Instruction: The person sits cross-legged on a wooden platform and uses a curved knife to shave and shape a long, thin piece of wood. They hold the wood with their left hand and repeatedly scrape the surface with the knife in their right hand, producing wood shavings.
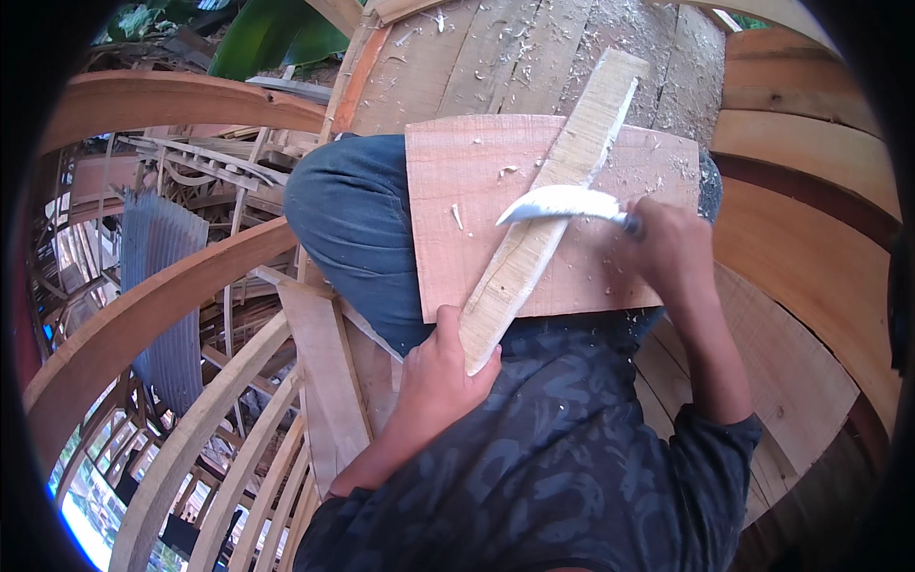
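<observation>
A long, rough strip of wood point(519, 259) slants across a flat reddish board point(453, 172) that rests on my lap. Its near end is gripped by my left hand point(440, 367), the thumb along one side and the fingers around the other. My right hand point(672, 250) is closed around the dark handle of a knife with a broad, curved blade point(562, 203). That blade lies across the middle of the strip, its tip pointing left; whether it bites into the wood I cannot tell. Small shavings are scattered on the board.
Beyond the board, a plank floor point(515, 57) is littered with shavings. Curved wooden ribs point(181, 296) rise on the left, and bent planks point(810, 238) form a wall on the right. A corrugated metal sheet point(162, 286) and piled timber lie lower down, outside the ribs.
</observation>
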Action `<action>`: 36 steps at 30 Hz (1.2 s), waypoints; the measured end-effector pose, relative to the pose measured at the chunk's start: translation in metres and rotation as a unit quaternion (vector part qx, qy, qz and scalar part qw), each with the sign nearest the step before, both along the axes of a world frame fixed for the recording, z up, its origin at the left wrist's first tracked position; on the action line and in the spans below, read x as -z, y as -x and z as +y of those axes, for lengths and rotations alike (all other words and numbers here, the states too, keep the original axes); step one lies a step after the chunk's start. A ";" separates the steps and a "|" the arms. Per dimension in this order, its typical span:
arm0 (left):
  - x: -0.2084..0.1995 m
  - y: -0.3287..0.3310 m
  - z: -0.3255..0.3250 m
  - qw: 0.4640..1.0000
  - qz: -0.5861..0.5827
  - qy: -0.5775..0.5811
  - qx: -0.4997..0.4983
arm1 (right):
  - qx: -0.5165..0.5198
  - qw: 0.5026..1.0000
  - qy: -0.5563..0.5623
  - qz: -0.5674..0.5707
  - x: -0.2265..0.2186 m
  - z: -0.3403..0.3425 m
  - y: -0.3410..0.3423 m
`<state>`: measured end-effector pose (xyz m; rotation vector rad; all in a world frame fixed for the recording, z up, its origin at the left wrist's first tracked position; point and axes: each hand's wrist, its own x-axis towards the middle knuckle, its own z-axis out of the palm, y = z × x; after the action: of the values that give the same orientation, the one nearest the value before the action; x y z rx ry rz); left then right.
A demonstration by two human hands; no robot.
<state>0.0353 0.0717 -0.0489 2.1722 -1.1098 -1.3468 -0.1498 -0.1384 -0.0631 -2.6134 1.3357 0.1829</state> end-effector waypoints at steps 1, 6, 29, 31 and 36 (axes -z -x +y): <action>0.001 0.001 0.000 1.000 0.000 0.005 0.003 | 0.001 1.000 -0.010 -0.007 -0.003 0.004 0.000; 0.002 0.000 0.001 0.999 -0.012 0.024 0.025 | 0.007 1.000 0.028 -0.005 0.008 -0.010 0.009; -0.004 -0.003 0.020 1.000 -0.005 -0.008 0.017 | 0.370 0.914 0.146 0.081 -0.009 -0.140 0.113; -0.001 -0.001 0.019 1.000 0.004 -0.010 -0.007 | 0.319 0.932 0.166 0.049 -0.036 -0.126 0.115; 0.001 0.003 0.013 0.999 -0.018 -0.014 -0.024 | 0.109 0.989 0.095 -0.019 -0.035 -0.035 0.025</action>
<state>0.0323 0.0845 -0.0497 2.2362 -1.0497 -1.3160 -0.1751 -0.1736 -0.0279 -2.5769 1.6857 -0.0296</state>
